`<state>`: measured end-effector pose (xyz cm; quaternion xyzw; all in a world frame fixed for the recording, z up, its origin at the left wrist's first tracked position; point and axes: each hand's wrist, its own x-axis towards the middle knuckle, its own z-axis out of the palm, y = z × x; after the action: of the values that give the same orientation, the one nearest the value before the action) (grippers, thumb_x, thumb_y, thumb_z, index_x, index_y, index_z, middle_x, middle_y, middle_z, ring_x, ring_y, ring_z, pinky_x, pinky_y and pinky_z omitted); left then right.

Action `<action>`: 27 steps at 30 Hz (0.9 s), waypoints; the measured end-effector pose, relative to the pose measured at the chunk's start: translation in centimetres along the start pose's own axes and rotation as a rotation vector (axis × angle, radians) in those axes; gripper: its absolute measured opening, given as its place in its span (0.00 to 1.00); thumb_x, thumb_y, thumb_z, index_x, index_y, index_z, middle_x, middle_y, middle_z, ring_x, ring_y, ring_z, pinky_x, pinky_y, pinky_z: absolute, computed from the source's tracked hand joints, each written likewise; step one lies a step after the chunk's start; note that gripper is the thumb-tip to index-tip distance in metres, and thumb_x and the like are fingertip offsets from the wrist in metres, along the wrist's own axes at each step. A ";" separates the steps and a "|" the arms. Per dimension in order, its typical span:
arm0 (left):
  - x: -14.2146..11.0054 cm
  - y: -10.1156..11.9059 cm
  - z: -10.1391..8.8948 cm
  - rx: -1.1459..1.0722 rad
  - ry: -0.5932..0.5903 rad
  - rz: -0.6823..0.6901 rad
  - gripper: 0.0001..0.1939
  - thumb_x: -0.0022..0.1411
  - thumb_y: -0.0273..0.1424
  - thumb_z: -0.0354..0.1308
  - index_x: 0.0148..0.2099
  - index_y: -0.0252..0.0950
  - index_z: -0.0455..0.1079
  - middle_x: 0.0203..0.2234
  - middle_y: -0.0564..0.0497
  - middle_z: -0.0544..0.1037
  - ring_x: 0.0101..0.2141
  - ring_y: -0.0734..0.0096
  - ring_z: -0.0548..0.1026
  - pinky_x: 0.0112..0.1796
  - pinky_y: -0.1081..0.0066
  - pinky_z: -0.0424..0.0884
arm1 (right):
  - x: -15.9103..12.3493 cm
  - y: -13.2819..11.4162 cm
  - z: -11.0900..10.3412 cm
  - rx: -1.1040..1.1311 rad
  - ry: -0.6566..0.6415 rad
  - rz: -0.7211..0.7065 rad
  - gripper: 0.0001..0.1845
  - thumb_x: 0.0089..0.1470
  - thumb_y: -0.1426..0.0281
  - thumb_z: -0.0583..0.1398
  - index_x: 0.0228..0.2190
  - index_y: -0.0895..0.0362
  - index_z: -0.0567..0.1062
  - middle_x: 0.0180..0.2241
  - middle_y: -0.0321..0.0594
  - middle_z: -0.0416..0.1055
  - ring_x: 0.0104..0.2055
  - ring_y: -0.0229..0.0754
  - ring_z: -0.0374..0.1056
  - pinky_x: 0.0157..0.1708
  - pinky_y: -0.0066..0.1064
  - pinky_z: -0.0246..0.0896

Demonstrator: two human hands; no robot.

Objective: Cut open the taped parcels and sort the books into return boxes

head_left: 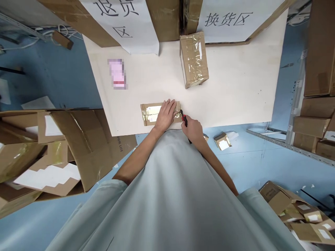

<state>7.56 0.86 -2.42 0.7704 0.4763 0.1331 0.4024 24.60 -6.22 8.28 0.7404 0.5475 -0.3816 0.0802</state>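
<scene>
A flat, taped cardboard box [148, 120] with white labels lies near the front edge of the white table [230, 80]. My left hand [165, 114] rests on its right part, fingers stretched out and lying flat across the top. In my right hand [192, 128] is a red and black utility knife [184, 118], gripped with the fingers wrapped round it. Its tip is at the box's right end, by the clear tape; whether the blade touches the tape I cannot tell.
A taller taped carton [194, 59] stands farther back. Two large boxes with white paper signs [230, 21] line the rear. A blurred pink item [117, 74] lies at left. Open cartons of packages [86, 146] stand on the floor left and lower right; shelving [294, 101] is at right.
</scene>
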 end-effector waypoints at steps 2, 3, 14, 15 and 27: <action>-0.2 -0.1 0.3 -0.014 0.006 0.001 0.30 0.83 0.48 0.51 0.74 0.36 0.69 0.76 0.35 0.70 0.80 0.43 0.59 0.80 0.36 0.46 | -0.4 -0.8 -0.3 -0.026 -0.010 0.028 0.20 0.77 0.64 0.52 0.60 0.57 0.77 0.47 0.54 0.86 0.48 0.60 0.82 0.44 0.40 0.71; -0.3 -0.2 0.4 -0.016 0.009 0.008 0.30 0.83 0.48 0.50 0.74 0.36 0.69 0.76 0.35 0.69 0.80 0.43 0.58 0.80 0.36 0.46 | -0.6 -1.1 -0.4 -0.035 -0.012 0.038 0.19 0.77 0.65 0.52 0.59 0.57 0.77 0.47 0.55 0.85 0.48 0.60 0.82 0.44 0.40 0.71; -0.5 -1.5 1.5 0.101 0.056 0.135 0.31 0.86 0.45 0.42 0.77 0.34 0.66 0.75 0.32 0.71 0.79 0.43 0.61 0.79 0.33 0.52 | -1.7 -2.8 -0.9 -0.066 -0.025 0.113 0.18 0.79 0.67 0.50 0.60 0.57 0.73 0.50 0.52 0.85 0.51 0.56 0.81 0.47 0.37 0.69; -0.5 -1.6 1.7 0.106 0.062 0.142 0.31 0.86 0.45 0.42 0.77 0.34 0.66 0.75 0.32 0.71 0.79 0.44 0.61 0.79 0.33 0.52 | -1.8 -2.8 -0.9 -0.065 -0.021 0.120 0.18 0.79 0.67 0.50 0.61 0.57 0.72 0.51 0.52 0.85 0.51 0.56 0.81 0.47 0.37 0.69; -0.6 -2.2 2.1 0.069 0.083 0.160 0.31 0.86 0.47 0.41 0.79 0.37 0.63 0.74 0.33 0.71 0.79 0.44 0.61 0.79 0.32 0.51 | -0.6 -4.3 -1.0 -0.129 -0.090 0.168 0.21 0.78 0.72 0.51 0.65 0.62 0.71 0.55 0.59 0.82 0.57 0.56 0.81 0.51 0.40 0.74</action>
<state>7.12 -0.23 -5.34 0.8133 0.4337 0.1802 0.3436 21.26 -4.46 10.62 0.7592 0.5028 -0.3701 0.1840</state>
